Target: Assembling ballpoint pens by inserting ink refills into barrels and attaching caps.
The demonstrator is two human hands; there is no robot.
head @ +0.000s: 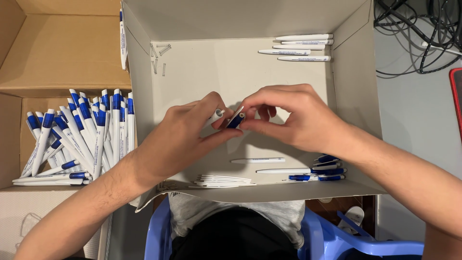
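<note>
2 open packages: a grey-white cardboard box point(144, 86) lies in the middle, and a brown cardboard box point(57, 53) touches its left wall.

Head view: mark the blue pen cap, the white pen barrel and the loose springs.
blue pen cap point(236, 120), head view, middle of the blue part at the right hand's fingertips.
white pen barrel point(217, 115), head view, open end showing past the left hand's fingers.
loose springs point(160, 52), head view, cluster in the box's far left corner.
</note>
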